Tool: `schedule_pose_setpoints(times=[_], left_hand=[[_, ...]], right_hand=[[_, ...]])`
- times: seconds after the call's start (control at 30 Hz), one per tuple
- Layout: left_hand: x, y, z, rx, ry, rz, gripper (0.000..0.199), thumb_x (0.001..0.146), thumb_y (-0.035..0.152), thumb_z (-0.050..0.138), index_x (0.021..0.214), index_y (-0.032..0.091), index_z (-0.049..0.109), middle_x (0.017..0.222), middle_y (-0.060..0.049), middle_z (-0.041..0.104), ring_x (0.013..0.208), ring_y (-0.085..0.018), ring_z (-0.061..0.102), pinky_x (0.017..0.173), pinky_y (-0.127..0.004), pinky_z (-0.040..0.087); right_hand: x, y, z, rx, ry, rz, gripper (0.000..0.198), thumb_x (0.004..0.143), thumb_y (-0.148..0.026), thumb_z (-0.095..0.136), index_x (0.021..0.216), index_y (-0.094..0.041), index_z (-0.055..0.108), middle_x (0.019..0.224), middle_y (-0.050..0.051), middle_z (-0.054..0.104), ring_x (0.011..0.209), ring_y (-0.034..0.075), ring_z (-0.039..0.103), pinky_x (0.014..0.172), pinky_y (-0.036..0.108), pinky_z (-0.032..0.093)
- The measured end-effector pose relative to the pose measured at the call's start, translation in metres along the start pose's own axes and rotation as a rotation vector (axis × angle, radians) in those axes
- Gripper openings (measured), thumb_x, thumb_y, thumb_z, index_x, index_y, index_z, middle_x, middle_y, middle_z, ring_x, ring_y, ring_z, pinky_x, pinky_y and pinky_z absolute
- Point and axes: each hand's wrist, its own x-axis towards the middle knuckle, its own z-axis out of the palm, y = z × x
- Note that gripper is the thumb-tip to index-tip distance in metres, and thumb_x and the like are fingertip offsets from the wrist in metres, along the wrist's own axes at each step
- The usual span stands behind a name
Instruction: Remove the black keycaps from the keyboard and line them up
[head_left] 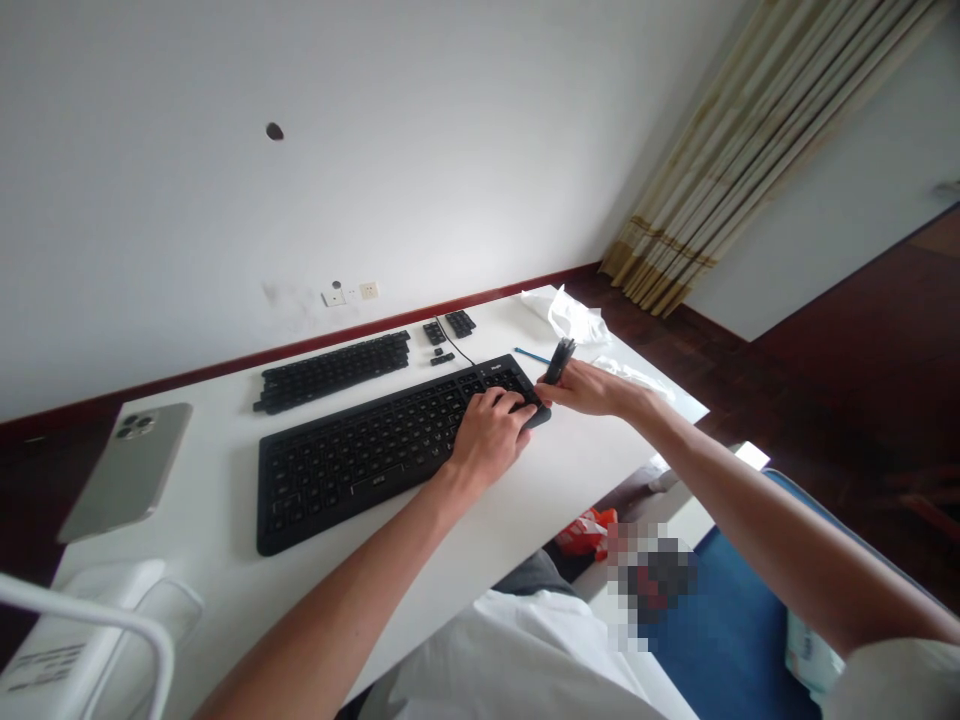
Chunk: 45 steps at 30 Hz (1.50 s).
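A black keyboard point(360, 450) lies on the white table, with its keycaps off over much of it and the bare switch positions showing. My left hand point(491, 430) rests on the keyboard's right part, fingers spread and slightly bent over the keys. Closed around a black brush point(559, 362), my right hand point(589, 388) is at the keyboard's right end. The brush's bristle-like upper end sticks up out of the fist; its lower end is mostly hidden by the fingers. Behind the keyboard, black keycaps point(337, 370) are laid out in rows.
Smaller keycap groups point(460, 323) sit by the keyboard's cable. A thin blue stick point(532, 355) lies near a white plastic bag point(574, 318). A phone point(135, 460) is at the left, and a white power strip point(82, 640) at the near left. A blue seat point(720, 620) stands at right.
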Motion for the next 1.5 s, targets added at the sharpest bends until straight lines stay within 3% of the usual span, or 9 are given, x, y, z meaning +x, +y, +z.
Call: schedule_pose_setpoints(times=[0.13, 0.5, 0.63, 0.77, 0.93, 1.13, 1.27, 1.5], left_hand=[[0.000, 0.001, -0.001, -0.006, 0.007, 0.000, 0.034, 0.096, 0.029, 0.076, 0.130, 0.025, 0.072, 0.128, -0.003, 0.068, 0.121, -0.025, 0.053, 0.099, -0.041, 0.045], [0.000, 0.001, 0.000, 0.006, 0.000, -0.010, 0.035, 0.095, 0.028, 0.077, 0.130, 0.025, 0.071, 0.128, -0.004, 0.068, 0.121, -0.026, 0.053, 0.099, -0.042, 0.045], [0.000, 0.001, -0.001, 0.002, -0.006, -0.001, 0.034, 0.096, 0.028, 0.076, 0.130, 0.025, 0.071, 0.129, -0.003, 0.067, 0.122, -0.025, 0.051, 0.100, -0.042, 0.045], [0.000, 0.001, -0.001, 0.042, -0.025, 0.010, 0.033, 0.098, 0.029, 0.073, 0.131, 0.027, 0.069, 0.129, -0.003, 0.067, 0.122, -0.026, 0.051, 0.097, -0.043, 0.045], [0.001, 0.000, 0.002, 0.075, -0.021, 0.009, 0.028, 0.098, 0.029, 0.072, 0.126, 0.027, 0.071, 0.130, -0.003, 0.066, 0.122, -0.027, 0.051, 0.097, -0.043, 0.045], [0.000, 0.000, 0.000, 0.041, -0.021, 0.021, 0.038, 0.097, 0.030, 0.074, 0.134, 0.027, 0.068, 0.130, -0.004, 0.066, 0.121, -0.027, 0.051, 0.096, -0.043, 0.045], [0.000, 0.000, 0.001, 0.035, -0.014, 0.011, 0.037, 0.097, 0.030, 0.074, 0.134, 0.026, 0.068, 0.130, -0.003, 0.066, 0.122, -0.027, 0.050, 0.097, -0.043, 0.045], [0.000, 0.000, 0.002, 0.040, -0.020, 0.017, 0.035, 0.098, 0.029, 0.073, 0.134, 0.027, 0.068, 0.129, -0.003, 0.066, 0.124, -0.027, 0.050, 0.098, -0.042, 0.045]], right_hand=[[0.006, 0.012, 0.000, 0.027, -0.115, 0.051, 0.037, 0.095, -0.041, 0.052, 0.070, -0.018, 0.066, 0.061, 0.002, 0.061, 0.059, 0.015, 0.054, 0.061, 0.028, 0.042], [-0.003, 0.025, 0.028, 0.438, -0.037, 0.176, 0.052, 0.096, -0.055, 0.043, 0.070, -0.016, 0.065, 0.054, 0.001, 0.057, 0.051, 0.013, 0.047, 0.055, 0.027, 0.040], [-0.007, 0.014, 0.028, 0.376, 0.021, 0.170, 0.047, 0.098, -0.049, 0.044, 0.071, -0.017, 0.065, 0.056, 0.002, 0.061, 0.050, 0.013, 0.050, 0.056, 0.028, 0.042], [-0.012, -0.010, 0.018, 0.122, 0.021, 0.082, 0.049, 0.100, -0.043, 0.045, 0.061, -0.019, 0.060, 0.057, 0.003, 0.062, 0.055, 0.015, 0.054, 0.063, 0.030, 0.044], [-0.011, -0.029, 0.006, -0.132, -0.037, -0.067, 0.047, 0.101, -0.050, 0.051, 0.066, -0.020, 0.058, 0.059, 0.002, 0.058, 0.054, 0.014, 0.046, 0.060, 0.032, 0.035], [-0.019, 0.000, 0.011, -0.059, -0.034, -0.173, 0.039, 0.105, -0.047, 0.042, 0.086, -0.021, 0.063, 0.070, 0.000, 0.061, 0.065, 0.015, 0.052, 0.065, 0.030, 0.039], [-0.025, 0.017, 0.023, -0.025, 0.044, -0.177, 0.035, 0.105, -0.043, 0.043, 0.084, -0.021, 0.060, 0.070, 0.000, 0.059, 0.065, 0.015, 0.052, 0.066, 0.029, 0.039], [-0.030, 0.020, 0.036, 0.043, 0.135, -0.147, 0.036, 0.105, -0.043, 0.044, 0.085, -0.020, 0.063, 0.073, 0.001, 0.061, 0.065, 0.015, 0.051, 0.066, 0.029, 0.040]])
